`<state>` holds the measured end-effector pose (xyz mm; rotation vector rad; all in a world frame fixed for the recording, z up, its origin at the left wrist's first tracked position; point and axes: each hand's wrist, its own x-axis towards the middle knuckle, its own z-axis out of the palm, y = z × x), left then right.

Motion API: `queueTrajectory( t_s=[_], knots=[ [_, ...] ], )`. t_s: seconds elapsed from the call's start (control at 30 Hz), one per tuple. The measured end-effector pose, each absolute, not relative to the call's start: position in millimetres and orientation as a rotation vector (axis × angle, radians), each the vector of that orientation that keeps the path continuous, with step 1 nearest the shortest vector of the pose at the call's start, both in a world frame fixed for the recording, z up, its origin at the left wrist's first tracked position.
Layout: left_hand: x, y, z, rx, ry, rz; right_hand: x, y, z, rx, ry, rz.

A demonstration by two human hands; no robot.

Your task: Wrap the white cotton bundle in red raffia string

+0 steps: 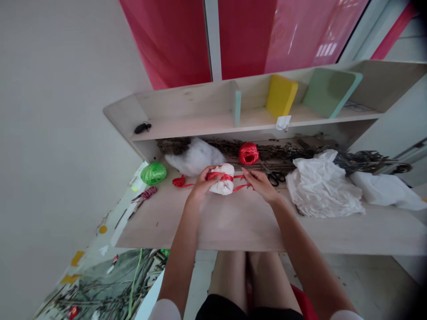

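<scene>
White cloth bundle (221, 179), long axis pointing roughly away from the body, over the middle of the bench (233, 226); left hand (201, 184) clasping it, right hand (260, 185) just beside it, pinching red ribbon (242, 188).

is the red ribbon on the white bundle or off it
On it: the red ribbon runs across the middle of the white bundle, which the left hand grips, with strands reaching toward the right hand.

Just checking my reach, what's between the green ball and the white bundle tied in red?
The head view shows a loose bit of red ribbon and the left hand between the green ball and the white bundle.
</scene>
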<state>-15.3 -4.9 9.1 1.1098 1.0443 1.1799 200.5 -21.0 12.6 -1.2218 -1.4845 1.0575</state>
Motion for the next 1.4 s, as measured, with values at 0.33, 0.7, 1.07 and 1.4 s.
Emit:
queueTrajectory(
  t_s=[0.33, 0.7, 1.07, 1.4],
  knots=[
    [-17.8, -1.3, 8.1, 1.063, 1.004, 1.253, 202.8, -21.0, 9.7, -1.237, -1.549, 0.99],
    [-12.4, -4.6, 10.3, 1.212, 1.114, 1.192, 205.3, -22.2, 8.1, -1.303, -1.425, 1.26],
    [3.6, -6.2, -2.2, 1.872, 1.106, 1.269, 192.4, -21.4, 2.5, -1.311, -1.571, 0.896],
    [27.8, -25.1, -5.9, 2.095, 1.135, 1.144, 175.7, -27.1, -5.9, -1.385, -1.635, 0.844]
  ],
)
